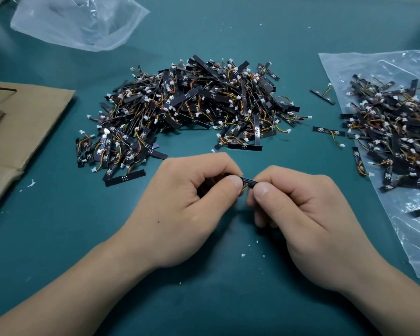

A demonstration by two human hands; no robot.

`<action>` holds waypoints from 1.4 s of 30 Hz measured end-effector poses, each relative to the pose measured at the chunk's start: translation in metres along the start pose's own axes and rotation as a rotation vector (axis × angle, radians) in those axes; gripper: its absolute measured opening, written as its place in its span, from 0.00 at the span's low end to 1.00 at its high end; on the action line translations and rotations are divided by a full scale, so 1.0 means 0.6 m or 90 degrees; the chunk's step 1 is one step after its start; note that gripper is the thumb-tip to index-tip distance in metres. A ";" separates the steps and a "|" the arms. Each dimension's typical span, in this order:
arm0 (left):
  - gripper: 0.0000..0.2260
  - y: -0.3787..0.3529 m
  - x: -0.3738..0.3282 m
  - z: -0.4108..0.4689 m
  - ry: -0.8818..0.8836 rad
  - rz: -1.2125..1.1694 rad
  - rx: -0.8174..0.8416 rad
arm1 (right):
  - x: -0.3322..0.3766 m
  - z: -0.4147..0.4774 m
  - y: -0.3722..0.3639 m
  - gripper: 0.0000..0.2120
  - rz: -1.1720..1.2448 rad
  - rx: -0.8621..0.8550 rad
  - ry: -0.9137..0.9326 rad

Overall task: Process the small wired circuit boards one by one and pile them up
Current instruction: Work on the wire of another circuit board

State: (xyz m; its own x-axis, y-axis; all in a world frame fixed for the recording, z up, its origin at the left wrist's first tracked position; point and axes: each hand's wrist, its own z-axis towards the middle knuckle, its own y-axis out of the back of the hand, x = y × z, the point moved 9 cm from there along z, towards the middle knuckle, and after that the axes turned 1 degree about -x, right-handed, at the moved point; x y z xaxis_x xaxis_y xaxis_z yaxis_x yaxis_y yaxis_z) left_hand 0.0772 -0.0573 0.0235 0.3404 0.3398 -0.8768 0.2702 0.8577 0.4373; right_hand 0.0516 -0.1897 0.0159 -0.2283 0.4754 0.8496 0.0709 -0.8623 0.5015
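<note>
One small black circuit board strip (249, 182) with orange and yellow wires is held between both hands above the teal table. My left hand (189, 202) pinches its left end between thumb and curled fingers. My right hand (301, 209) pinches its right end the same way. Most of the strip is hidden by the fingers. A large pile of the same wired boards (192, 110) lies just beyond the hands. A second heap of boards (393, 141) lies on a clear plastic bag (412, 238) at the right.
A flattened cardboard sheet (27, 132) lies at the left edge. A crumpled clear bag (83, 20) lies at the back left. Stray boards (329, 131) lie between the two heaps. Small white scraps (243, 254) dot the teal mat (204, 299) near me.
</note>
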 end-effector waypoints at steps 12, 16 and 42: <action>0.08 -0.005 0.003 -0.002 -0.001 -0.028 0.034 | 0.005 -0.002 -0.010 0.14 -0.007 0.056 0.016; 0.08 -0.007 0.005 -0.002 0.007 -0.021 0.039 | -0.001 -0.002 -0.007 0.13 -0.018 0.050 0.002; 0.08 -0.001 0.004 -0.002 -0.004 -0.034 0.012 | 0.001 -0.003 -0.008 0.19 -0.018 0.056 0.019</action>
State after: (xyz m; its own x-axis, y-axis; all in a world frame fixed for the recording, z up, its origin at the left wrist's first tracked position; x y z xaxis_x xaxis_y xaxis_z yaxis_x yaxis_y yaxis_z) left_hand 0.0767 -0.0565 0.0212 0.3313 0.2914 -0.8974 0.3051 0.8669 0.3942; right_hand 0.0494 -0.1854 0.0137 -0.2597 0.4930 0.8304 0.1485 -0.8292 0.5388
